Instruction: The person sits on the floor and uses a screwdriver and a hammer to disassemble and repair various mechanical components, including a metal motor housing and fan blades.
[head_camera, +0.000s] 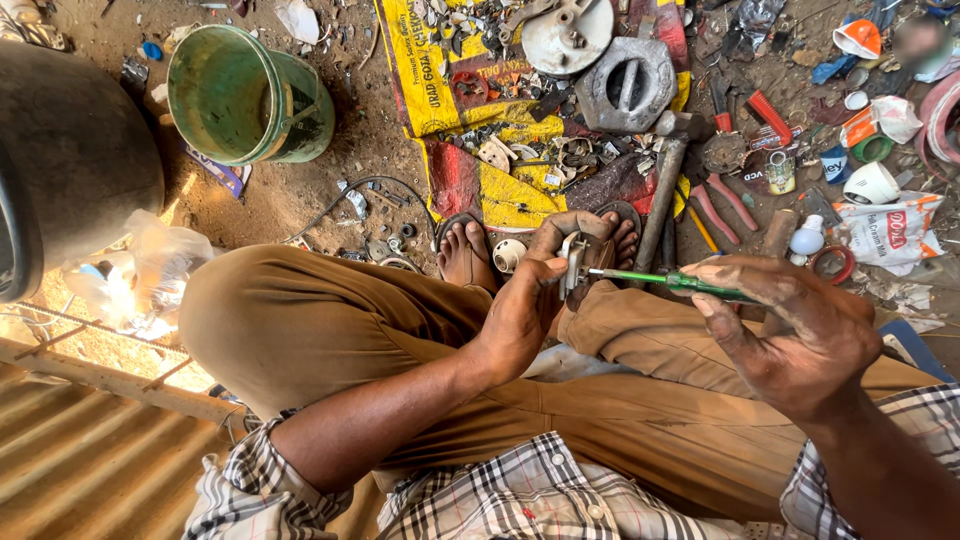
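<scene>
Left hand (525, 300): forearm bare, raised from the lap, fingers curled shut in a grip, thumb uppermost. Right hand (790, 325): wrist bent inward, fingers closed in a grip, knuckles up. Both hands soiled, level, near each other.

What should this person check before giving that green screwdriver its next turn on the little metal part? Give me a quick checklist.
1. Left hand grips the small metal part firmly: ok, fingers wrap around it.
2. Right hand holds the green-handled screwdriver: ok, handle lies in the fingers.
3. Screwdriver tip meets the part: ok, shaft reaches it.
4. Tip seated in a screw head: cannot tell, too small to see.
5. Left fingers clear of the tip: cannot tell, thumb sits close beside it.
6. Part held clear of the bare feet: ok, it is above the knees.
</scene>
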